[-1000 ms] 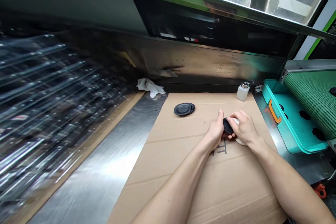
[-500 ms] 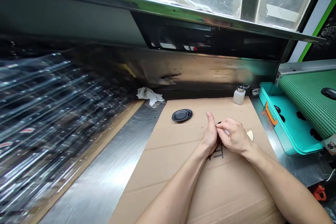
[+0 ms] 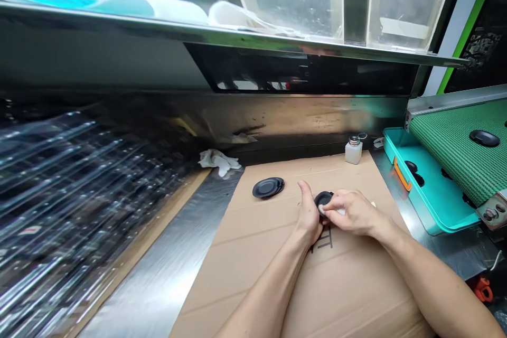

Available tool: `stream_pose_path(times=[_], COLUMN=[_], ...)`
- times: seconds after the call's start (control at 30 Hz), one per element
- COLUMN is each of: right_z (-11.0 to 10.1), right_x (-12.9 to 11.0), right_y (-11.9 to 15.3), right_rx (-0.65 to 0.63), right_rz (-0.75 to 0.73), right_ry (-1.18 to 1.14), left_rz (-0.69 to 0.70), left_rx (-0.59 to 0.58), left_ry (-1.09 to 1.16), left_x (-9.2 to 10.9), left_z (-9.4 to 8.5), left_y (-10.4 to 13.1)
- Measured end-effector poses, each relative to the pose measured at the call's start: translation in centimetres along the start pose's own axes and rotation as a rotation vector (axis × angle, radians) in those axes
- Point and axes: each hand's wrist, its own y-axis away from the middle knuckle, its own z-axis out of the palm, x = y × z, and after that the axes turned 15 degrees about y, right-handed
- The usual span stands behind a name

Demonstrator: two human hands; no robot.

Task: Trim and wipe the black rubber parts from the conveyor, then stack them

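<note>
My left hand is closed round the lower edge of a black round plastic part, its thumb sticking up. Against the face of that part, my right hand pinches a small white wiping cloth; a bit of it shows at the fingertips. To the left, a few similar black oval parts lie stacked on the cardboard sheet. Part of a pale piece shows behind my right wrist, too covered to name.
A white dispenser bottle stands at the cardboard's far right corner. Beyond it are a teal bin with black parts and a green conveyor belt carrying another. Clear plastic trays fill the left; a crumpled white glove or cloth lies nearby.
The black part has turned so its face shows to the camera, and my right fingers now press the white cloth on it. The whole view has tilted upward and shifted slightly.
</note>
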Motion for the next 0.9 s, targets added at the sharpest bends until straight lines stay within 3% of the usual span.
stream_pose_path(times=[0.1, 0.2, 0.37, 0.53, 0.7, 0.9], right_z=[0.1, 1.2, 1.4, 0.4, 1.5, 0.9], right_x=[0.5, 0.2, -0.2, 0.2, -0.5, -0.6], right_y=[0.1, -0.1, -0.1, 0.1, -0.4, -0.4], right_rx=[0.05, 0.119, 0.07, 0.004, 0.168, 0.128], right_rz=[0.101, 0.075, 0.151, 0.06, 0.251, 0.011], right_ry=[0.183, 0.255, 0.402, 0.148, 0.171, -0.221], left_rz=[0.054, 0.125, 0.117, 0.187, 0.221, 0.245], left_rx=[-0.005, 0.051, -0.001, 0.021, -0.011, 0.025], left_ry=[-0.003, -0.04, -0.058, -0.051, -0.078, 0.036], left_x=[-0.3, -0.8, -0.8, -1.0, -1.6, -1.2], left_z=[0.1, 0.1, 0.1, 0.3, -0.1, -0.3], left_y=[-0.2, -0.3, 0.0, 0.0, -0.5, -0.3])
